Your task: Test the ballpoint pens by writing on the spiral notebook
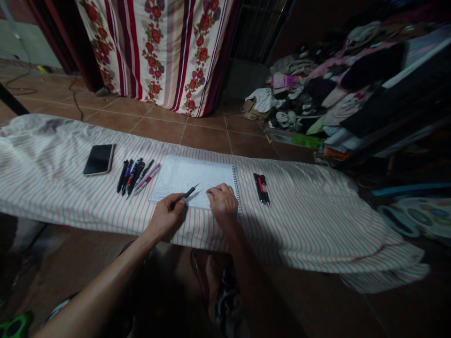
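My left hand point(169, 212) is closed around a dark pen point(190, 191), whose thin pointed end aims up and right. Just right of it, my right hand point(224, 203) pinches its fingers over the page; a tiny part shows at the fingertips, too small to name. Both hands are at the near edge of a spiral notebook point(197, 171), which lies open with faint writing on the page. To the left is a cluster of several pens point(132, 177), with a pink and white pen point(148, 178) at its right side. A few black and red pens point(261, 189) lie right of the notebook.
A striped cloth point(310, 211) covers the long, narrow surface. A phone point(99, 159) rests at the left, screen dark. Beyond the far edge are a tiled floor point(204, 134) and a floral curtain point(155, 51). Piled clothes point(317, 89) lie at the back right.
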